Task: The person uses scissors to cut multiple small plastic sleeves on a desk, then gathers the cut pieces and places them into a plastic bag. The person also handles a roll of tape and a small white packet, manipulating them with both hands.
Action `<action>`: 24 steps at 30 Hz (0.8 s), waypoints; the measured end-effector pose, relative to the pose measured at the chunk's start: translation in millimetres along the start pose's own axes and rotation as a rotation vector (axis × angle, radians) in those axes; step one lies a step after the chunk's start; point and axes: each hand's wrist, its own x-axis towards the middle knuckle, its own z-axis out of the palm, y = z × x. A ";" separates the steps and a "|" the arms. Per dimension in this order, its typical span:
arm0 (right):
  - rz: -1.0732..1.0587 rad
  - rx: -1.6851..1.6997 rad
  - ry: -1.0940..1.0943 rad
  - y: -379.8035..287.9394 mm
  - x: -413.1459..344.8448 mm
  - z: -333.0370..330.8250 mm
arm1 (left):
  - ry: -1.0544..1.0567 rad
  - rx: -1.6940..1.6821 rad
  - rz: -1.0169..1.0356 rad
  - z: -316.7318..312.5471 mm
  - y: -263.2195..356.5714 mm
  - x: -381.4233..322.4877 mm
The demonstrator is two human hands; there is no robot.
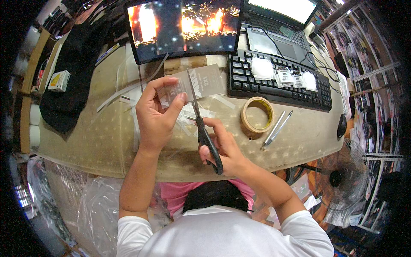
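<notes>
My left hand point(159, 112) pinches a translucent printed film sheet point(207, 80) between thumb and fingers, above the table. The sheet bears white lettering and sticks out to the right of the thumb. In my right hand point(224, 147) is a pair of black-handled scissors point(205, 138). Their blades point up and away from me and lie along the sheet, just right of my left fingertips. Whether the blades are fully closed on the film is hard to tell. Cut strips of clear film point(189, 120) lie on the table beneath my hands.
A tape roll point(257, 114) and two pens point(277, 130) lie to the right. Small printed labels point(284, 76) rest on a black keyboard point(237, 78). Behind stand a lit tablet screen point(186, 29) and a laptop point(276, 41). Black cloth point(74, 80) and a small box point(59, 81) are at left.
</notes>
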 end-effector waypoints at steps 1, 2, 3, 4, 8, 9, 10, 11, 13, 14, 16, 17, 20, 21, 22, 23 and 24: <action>0.003 0.008 0.001 -0.2 0.0 0.3 | 0.002 0.003 0.005 0.3 0.2 -0.2; -0.004 -0.006 -0.001 0.6 0.1 -0.2 | 0.000 -0.001 0.002 0.5 0.4 -0.3; -0.011 -0.021 -0.003 2.4 0.5 -1.1 | -0.002 -0.006 -0.002 0.7 0.4 -0.4; -0.018 -0.036 -0.006 3.3 0.7 -1.5 | -0.003 -0.011 -0.005 0.8 0.3 -0.4; -0.016 -0.023 0.001 1.4 0.6 -0.6 | -0.011 -0.012 0.010 0.7 -1.1 -0.5; -0.018 -0.025 0.000 1.6 0.6 -0.7 | -0.010 -0.017 0.000 1.0 -0.3 -0.8; -0.021 -0.027 -0.001 1.8 0.6 -0.7 | -0.009 -0.022 -0.010 1.1 0.2 -1.0; -0.020 -0.016 0.001 1.9 0.7 -0.6 | -0.011 -0.016 -0.010 1.1 0.3 -1.0; -0.018 0.004 0.006 1.9 0.7 0.2 | -0.013 -0.005 -0.010 0.5 0.3 -0.6; -0.019 0.023 0.010 1.9 0.6 0.7 | -0.016 -0.006 -0.012 0.5 0.4 -0.5; -0.020 0.062 0.016 2.3 0.3 1.8 | -0.019 -0.004 -0.016 0.8 0.7 -1.0; -0.009 0.041 0.010 2.1 0.4 1.1 | -0.020 -0.003 -0.012 0.9 1.1 -1.1; 0.029 0.024 -0.002 2.2 -0.2 -1.2 | -0.016 0.001 -0.002 1.8 1.9 -1.4; 0.044 0.050 -0.001 4.2 -0.8 -1.1 | -0.012 0.003 0.000 2.2 1.8 -1.4; 0.059 0.077 -0.001 5.3 -1.3 -1.0 | -0.007 0.005 0.002 2.6 1.7 -1.4; 0.054 0.088 -0.009 4.3 -1.2 -1.3 | -0.006 0.000 0.001 2.9 1.6 -1.6; 0.050 0.100 -0.018 2.3 -0.6 -2.1 | -0.004 -0.006 -0.001 3.3 1.4 -1.7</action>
